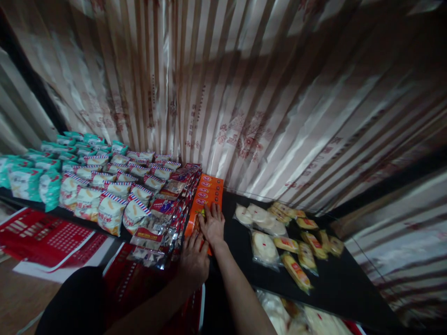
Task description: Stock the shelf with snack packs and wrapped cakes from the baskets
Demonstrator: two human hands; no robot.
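My right hand [213, 226] lies on a row of orange packets [206, 190] with its fingers stretched forward. Lower and to the left, my left hand [194, 261] rests at the near end of the same packets, palm down and fingers extended. Neither hand is closed round anything. Close to the left fingers are overlapping stacks of dark red and silver foil packets [153, 228]. Part of the orange packets is hidden under both hands.
White snack bags [111, 211] and green bags [26, 181] stand in rows to the left. On the black shelf [240, 260] to the right lie clear-wrapped round white flatbreads [264, 246] and yellow-wrapped pastries [296, 271]. A pleated curtain [240, 93] hangs behind. Red bags [49, 237] sit below.
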